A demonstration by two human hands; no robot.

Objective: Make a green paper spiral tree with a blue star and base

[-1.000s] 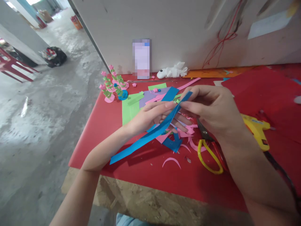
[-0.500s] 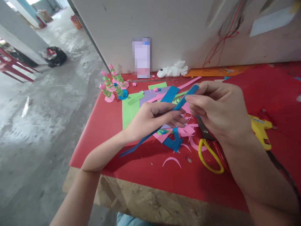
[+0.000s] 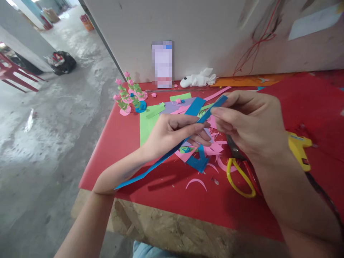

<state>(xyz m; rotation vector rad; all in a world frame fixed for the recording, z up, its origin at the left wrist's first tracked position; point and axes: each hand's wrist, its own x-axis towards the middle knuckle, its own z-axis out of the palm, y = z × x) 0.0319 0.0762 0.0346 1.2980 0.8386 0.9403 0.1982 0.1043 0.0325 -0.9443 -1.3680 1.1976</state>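
A long blue paper strip point(image 3: 158, 163) runs slantwise between my two hands, its loose tail hanging down past my left wrist. My left hand point(image 3: 177, 134) pinches the strip between thumb and fingers near its middle. At the strip's upper end, the thumb and forefinger of my right hand point(image 3: 247, 118) grip it, and the paper there looks folded double. Beneath my hands lie pink scraps point(image 3: 215, 147), a light green sheet point(image 3: 147, 125) and a wider blue paper piece point(image 3: 195, 106). Scissors with yellow and red handles point(image 3: 242, 179) rest under my right wrist.
Small paper flowers on round bases point(image 3: 126, 95) stand at the table's back left. A phone point(image 3: 163, 66) leans on the wall beside a white figure point(image 3: 197, 79). A yellow glue gun point(image 3: 299, 148) lies at right on the red table cover point(image 3: 161, 200).
The strip's loose tail has swung left and down, reaching nearer the table's front edge. My left hand has shifted slightly left along with it; my right hand keeps its pinch.
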